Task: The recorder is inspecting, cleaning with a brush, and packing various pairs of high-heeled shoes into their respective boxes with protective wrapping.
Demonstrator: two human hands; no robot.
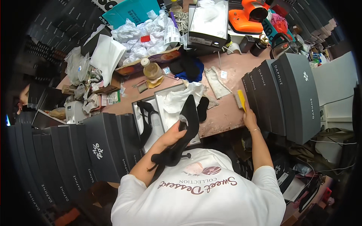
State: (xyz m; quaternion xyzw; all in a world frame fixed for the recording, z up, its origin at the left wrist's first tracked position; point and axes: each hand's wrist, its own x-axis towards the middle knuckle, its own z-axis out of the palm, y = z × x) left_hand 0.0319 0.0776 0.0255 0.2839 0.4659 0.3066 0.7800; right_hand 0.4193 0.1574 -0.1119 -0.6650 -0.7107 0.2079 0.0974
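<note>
My left hand [173, 134] grips a black high-heeled shoe [189, 115] by its side, toe pointing away from me, with something pale inside the toe. The shoe's heel end hangs over my left forearm, and straps dangle there. In my right hand [249, 119], held off to the right by the table edge, is a yellow-handled brush [241, 100] with pale bristles. The matching black shoe [146, 122] lies in an open shoebox [155, 121] to the left. White tissue paper [180, 98] spills from the tray beside it. A small black pad-like item [203, 109] rests right of the held shoe.
Dark shoeboxes stand in rows at left [100, 145] and right [298, 94]. Behind are a bottle of amber liquid [152, 70], a pale cloth [218, 83], a blue cloth [192, 72], a carton of crumpled paper [139, 37] and an orange device [247, 19].
</note>
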